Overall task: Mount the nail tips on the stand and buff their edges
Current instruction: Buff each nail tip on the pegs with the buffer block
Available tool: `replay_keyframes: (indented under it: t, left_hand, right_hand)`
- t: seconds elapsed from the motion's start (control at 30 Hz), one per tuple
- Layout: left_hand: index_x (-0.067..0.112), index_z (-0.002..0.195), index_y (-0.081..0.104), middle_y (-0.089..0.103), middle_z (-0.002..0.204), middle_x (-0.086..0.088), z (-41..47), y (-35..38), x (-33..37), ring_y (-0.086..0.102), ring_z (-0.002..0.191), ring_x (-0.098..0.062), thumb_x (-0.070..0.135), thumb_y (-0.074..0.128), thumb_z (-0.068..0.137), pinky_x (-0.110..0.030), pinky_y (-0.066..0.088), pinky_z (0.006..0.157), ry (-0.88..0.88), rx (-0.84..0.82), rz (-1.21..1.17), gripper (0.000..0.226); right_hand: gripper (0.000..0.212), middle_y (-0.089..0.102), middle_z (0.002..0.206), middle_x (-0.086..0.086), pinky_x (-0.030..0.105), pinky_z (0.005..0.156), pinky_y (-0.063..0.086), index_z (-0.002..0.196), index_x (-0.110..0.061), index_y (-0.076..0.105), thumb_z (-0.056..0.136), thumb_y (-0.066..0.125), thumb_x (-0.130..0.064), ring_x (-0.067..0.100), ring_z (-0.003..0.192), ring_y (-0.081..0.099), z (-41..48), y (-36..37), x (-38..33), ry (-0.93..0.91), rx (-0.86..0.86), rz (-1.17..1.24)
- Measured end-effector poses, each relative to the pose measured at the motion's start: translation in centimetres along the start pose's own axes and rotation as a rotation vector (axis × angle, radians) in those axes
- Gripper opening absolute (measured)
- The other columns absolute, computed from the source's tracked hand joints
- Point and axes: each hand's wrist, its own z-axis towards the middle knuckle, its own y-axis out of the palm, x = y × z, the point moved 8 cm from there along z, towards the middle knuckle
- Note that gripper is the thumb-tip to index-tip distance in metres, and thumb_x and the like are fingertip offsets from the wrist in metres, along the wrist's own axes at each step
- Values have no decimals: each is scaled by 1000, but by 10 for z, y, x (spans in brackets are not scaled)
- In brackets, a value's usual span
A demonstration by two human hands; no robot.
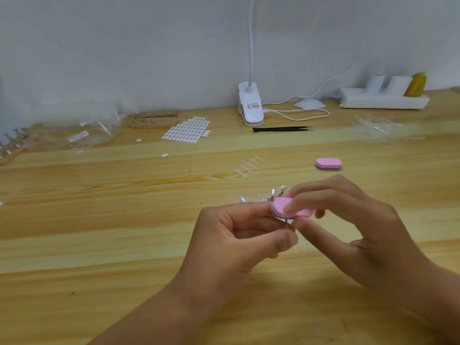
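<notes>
**Two hands working a buffer mid-table**

Both forearms are reaching in from the near edge and meeting above the wooden table (99, 220). The left hand (239, 235) is curling inward, thumb and fingers pinching a thin stem (288, 223); whether a nail tip is sitting on it is too small to tell. The right hand (353, 220) is arching over it, gripping a pink buffer (281, 207) with a finger flat on top and the thumb beneath, the buffer lying just above the stem. A clear strip of nail tips (249, 168) is lying beyond the hands, and the wooden stand (153, 120) is sitting far back by the wall. A second buffer (328, 163) is resting to the right.
</notes>
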Motion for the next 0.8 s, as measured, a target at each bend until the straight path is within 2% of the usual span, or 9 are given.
replay_keyframes:
  t: [0.1,0.17,0.23,0.37,0.43,0.53,0.67,0.8]
  left_hand:
    - [15,95,79,76,82,-13,1,-3,-1,65,67,-12,6,82,68,-21,51,63,0,28,-7,28]
    - [14,94,79,76,80,-12,3,-7,-2,66,65,-13,7,83,65,-21,52,63,-4,59,-24,30]
    - [14,92,79,76,79,-12,4,-11,-5,66,63,-14,8,84,63,-21,52,62,-14,84,-29,30]
    - [16,96,79,76,79,-9,4,-9,-4,67,64,-10,9,84,67,-21,52,65,9,41,7,30]
    - [15,97,79,76,79,-8,4,-8,-3,69,67,-11,8,83,68,-22,53,67,19,29,10,30]
    - [14,94,79,75,77,-9,7,-12,-6,67,65,-12,7,83,65,-22,53,64,-4,47,-2,30]
    - [12,99,78,75,83,-13,8,-10,-5,67,67,-13,8,82,68,-22,53,64,12,13,-15,31]
    - [11,99,77,75,86,-17,9,-9,-4,70,76,-20,10,80,69,-24,55,64,18,3,-69,30]
  right_hand:
    - [24,65,105,-18,9,81,43,115,-28,64,91,65,-24,5,93,62,-1,2,5,45,-24,-17]
    - [30,67,107,-14,14,82,48,120,-26,63,92,70,-19,6,93,65,0,-1,13,62,-30,-67]
    - [32,70,106,-7,25,82,53,120,-19,66,89,74,-13,8,91,66,1,-5,18,77,-17,-96]
    - [32,70,109,-2,20,86,52,118,-14,69,87,72,-12,8,96,67,0,-3,-1,-22,35,-112]
    - [30,70,110,3,24,86,53,117,-11,71,87,71,-9,10,100,68,-1,-2,-6,-86,37,-181]
    - [29,71,107,5,31,83,55,115,-8,72,86,71,-8,14,97,69,0,-7,3,-74,43,-244]
    - [30,71,109,5,26,87,54,117,-8,70,87,72,-7,13,101,68,-3,-4,-5,-119,84,-225]
    - [27,70,107,7,28,87,53,114,-8,72,87,71,-3,17,98,68,-2,-11,3,-124,110,-308]
